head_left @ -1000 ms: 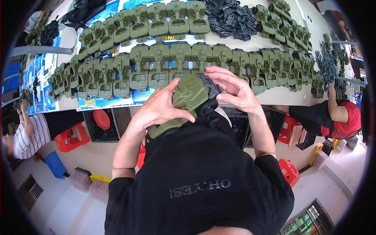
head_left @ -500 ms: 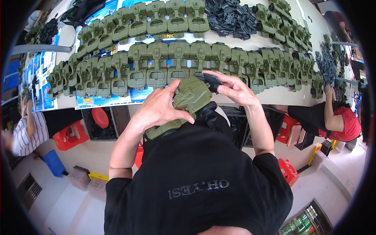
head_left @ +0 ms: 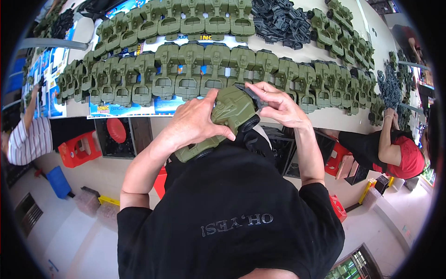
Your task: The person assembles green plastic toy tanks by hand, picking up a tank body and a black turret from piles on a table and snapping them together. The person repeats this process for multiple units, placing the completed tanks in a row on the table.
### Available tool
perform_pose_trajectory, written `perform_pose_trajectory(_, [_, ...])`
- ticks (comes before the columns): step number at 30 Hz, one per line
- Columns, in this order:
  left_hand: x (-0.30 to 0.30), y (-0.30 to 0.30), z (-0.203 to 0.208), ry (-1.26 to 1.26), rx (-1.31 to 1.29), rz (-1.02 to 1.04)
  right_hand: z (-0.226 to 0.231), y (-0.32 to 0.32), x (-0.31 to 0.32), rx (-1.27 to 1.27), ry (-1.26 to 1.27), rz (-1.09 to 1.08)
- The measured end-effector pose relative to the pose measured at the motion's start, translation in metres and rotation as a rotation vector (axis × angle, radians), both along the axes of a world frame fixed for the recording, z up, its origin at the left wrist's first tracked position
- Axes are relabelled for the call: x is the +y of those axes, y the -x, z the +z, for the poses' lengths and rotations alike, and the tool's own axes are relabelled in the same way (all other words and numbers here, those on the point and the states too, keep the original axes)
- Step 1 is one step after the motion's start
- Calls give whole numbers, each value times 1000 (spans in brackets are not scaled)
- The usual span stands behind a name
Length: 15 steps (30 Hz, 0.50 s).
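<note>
A green toy truck [head_left: 233,109] with black wheels is held at a slant in front of my chest, near the table's edge. My left hand [head_left: 195,122] grips its body, thumb on the near side and fingers over the far side. At the truck's right end, my right hand [head_left: 282,104] pinches a dark grey plastic part [head_left: 253,95] against the body. Fingers cover much of that part, so how far it is seated cannot be told. One black wheel [head_left: 249,123] shows just below it.
Rows of similar green toy trucks [head_left: 190,67] stand across the table, with a heap of dark plastic parts [head_left: 282,23] behind. Co-workers sit at left [head_left: 30,142] and right [head_left: 399,151]. A red stool [head_left: 80,149] and a black crate holding a red dish [head_left: 116,131] are below the edge.
The dark part has moved from beside the truck's end to right against it, turned by my right hand. My left hand and the truck have shifted slightly right.
</note>
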<state>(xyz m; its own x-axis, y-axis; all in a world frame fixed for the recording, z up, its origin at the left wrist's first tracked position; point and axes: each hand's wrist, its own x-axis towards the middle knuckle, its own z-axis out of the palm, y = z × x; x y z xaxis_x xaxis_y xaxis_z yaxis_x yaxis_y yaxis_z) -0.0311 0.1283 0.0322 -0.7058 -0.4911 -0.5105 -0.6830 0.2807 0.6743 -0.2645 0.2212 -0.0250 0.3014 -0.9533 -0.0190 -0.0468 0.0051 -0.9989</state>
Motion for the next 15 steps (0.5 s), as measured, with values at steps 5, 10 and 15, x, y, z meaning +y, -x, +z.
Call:
perform_pose_trajectory(5, [1,8,1,-8,-67,-51,-10,-10,-9,-204,-455,-381])
perform_pose_trajectory(10, [7,24,13,85,-114,-165,-6,-34,-20,-142,-536,-500])
perform_pose_trajectory(15, [15,14,4,226,-39,-239,-4,-45,-14,-342,-615,-321])
